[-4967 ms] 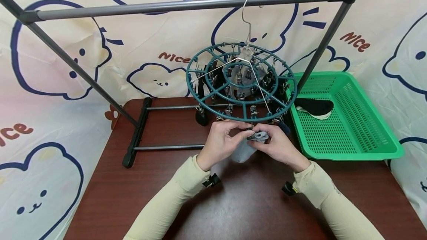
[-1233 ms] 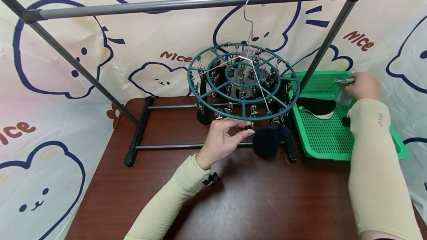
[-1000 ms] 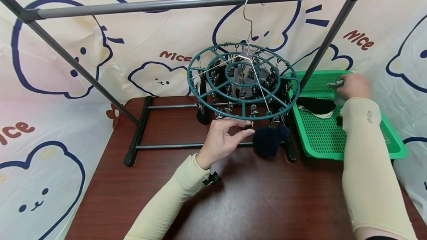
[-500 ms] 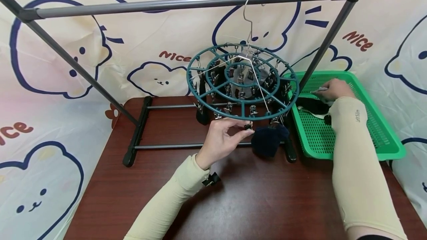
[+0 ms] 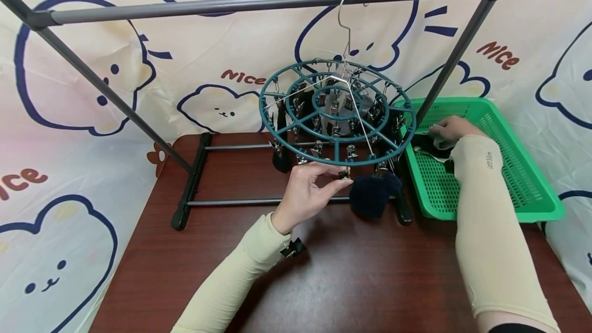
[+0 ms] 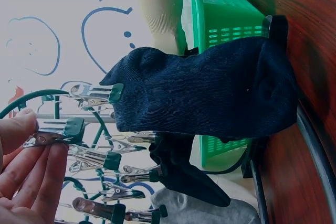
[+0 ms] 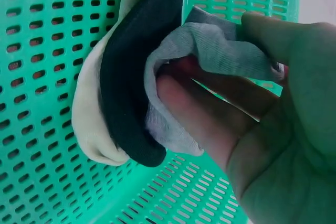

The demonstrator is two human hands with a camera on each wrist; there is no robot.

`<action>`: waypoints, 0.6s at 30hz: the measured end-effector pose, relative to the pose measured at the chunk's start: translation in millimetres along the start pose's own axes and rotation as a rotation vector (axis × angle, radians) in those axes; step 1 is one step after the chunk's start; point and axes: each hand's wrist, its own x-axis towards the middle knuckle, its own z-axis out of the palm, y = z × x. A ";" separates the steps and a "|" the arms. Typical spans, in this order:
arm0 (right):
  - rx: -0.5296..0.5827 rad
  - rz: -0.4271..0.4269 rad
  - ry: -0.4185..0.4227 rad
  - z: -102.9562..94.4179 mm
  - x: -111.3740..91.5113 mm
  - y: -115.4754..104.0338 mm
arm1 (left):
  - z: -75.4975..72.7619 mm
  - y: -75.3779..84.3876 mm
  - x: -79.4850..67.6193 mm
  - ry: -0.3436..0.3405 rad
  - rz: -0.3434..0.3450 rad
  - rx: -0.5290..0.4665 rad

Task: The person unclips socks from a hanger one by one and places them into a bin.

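Observation:
My left hand (image 5: 307,197) pinches one metal clip (image 6: 55,129) at the front rim of the round green sock hanger (image 5: 338,162); no sock shows in that clip. Inside the green basket (image 5: 509,207) my right hand (image 5: 455,130) holds a grey sock (image 7: 210,45), with fingers inside its opening. Beside it lie a black sock (image 7: 131,82) and a cream-white sock (image 7: 89,116) against the basket wall. A dark navy sock (image 5: 372,195) hangs from a clip just right of my left hand. Black and grey socks hang further in, partly hidden by the hanger.
The hanger's hook sits on the grey top bar (image 5: 185,9) of a rack standing on the brown table (image 5: 361,276). The rack's right post (image 5: 455,55) slants between hanger and basket. Several other clips dangle under the rings.
Both hands were at the front clip with the grey sock. My right hand has since carried it into the basket and moved left to the other socks. My left hand still pinches the clip.

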 end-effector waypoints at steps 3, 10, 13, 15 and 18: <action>-0.005 0.015 -0.036 0.5 1.0 -2.2 | 0.0 -0.3 0.3 0.002 0.000 0.007; 0.026 0.051 -0.131 1.5 8.8 -5.6 | 0.1 -0.4 1.1 0.003 0.001 0.025; 0.032 0.073 -0.152 2.2 8.3 -9.0 | 0.0 -0.1 1.6 0.004 -0.003 0.026; 0.054 0.113 -0.174 2.9 3.1 -14.3 | 0.1 -0.2 1.6 0.004 -0.007 0.026; 0.091 0.137 -0.202 3.9 -6.0 -21.0 | 0.4 -0.7 1.1 0.003 -0.014 0.022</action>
